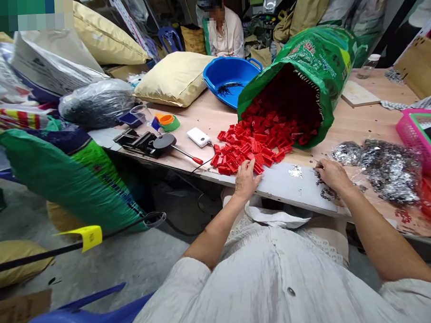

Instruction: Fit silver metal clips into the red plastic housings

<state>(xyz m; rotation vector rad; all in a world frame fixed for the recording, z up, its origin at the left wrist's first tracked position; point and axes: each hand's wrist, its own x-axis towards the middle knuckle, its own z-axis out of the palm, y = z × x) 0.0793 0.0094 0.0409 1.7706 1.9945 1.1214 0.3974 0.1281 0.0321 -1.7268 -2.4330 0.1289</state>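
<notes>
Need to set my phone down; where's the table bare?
Bare table shows between blue basin and white gadget, and between white board and silvery bags. Crowded: red pieces by the left hand, metal bits by the right hand.

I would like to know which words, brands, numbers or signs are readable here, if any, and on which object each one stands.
None can be read with certainty.
Green sack of red pieces: pale and red print, too small and blurred.
Leaning green sack: dark lettering, blurred and slanted.
Yellow tag: small dark marks, too blurred.
White sack: dark print, not legible.
</notes>
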